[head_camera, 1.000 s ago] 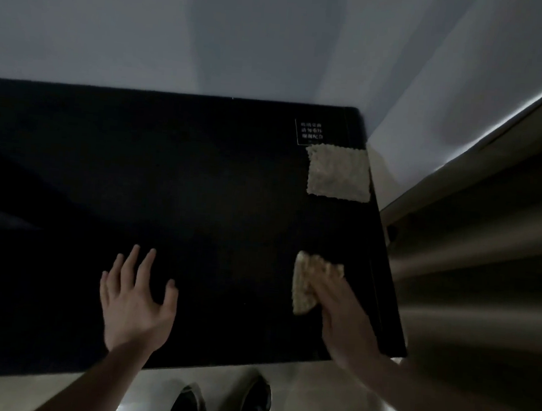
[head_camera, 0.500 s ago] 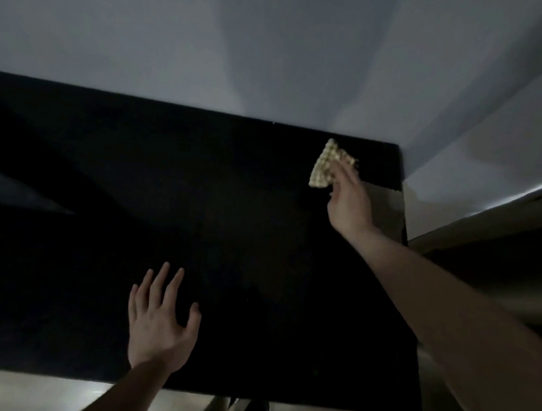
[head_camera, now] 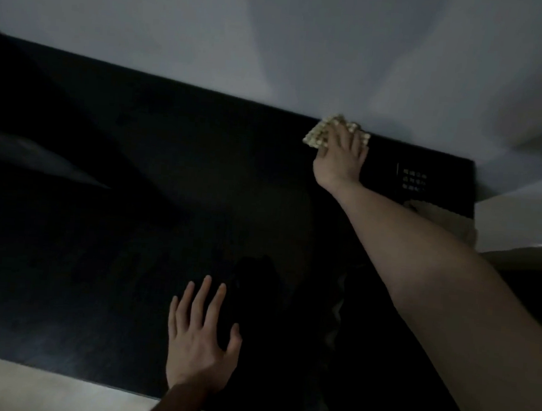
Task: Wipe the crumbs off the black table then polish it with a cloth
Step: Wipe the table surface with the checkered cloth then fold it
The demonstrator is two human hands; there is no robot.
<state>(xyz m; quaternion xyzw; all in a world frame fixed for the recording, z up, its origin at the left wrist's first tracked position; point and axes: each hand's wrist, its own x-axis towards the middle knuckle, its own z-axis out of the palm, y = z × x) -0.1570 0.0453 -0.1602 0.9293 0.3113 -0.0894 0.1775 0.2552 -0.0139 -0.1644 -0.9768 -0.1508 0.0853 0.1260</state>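
Here, I am pressing a pale yellow waffle-weave cloth (head_camera: 325, 132) against the far edge of the glossy black rectangular table (head_camera: 134, 194), where the tabletop is meeting the grey wall (head_camera: 276, 37). My right hand (head_camera: 339, 160) is lying on the cloth, fingers spread flat over it rather than pinching it. My left hand (head_camera: 199, 339) is bracing near the table's front edge, fingers apart, holding nothing. I judge steady, overlapping strokes toward the table's front edge would serve best; crumbs are too dim to see.
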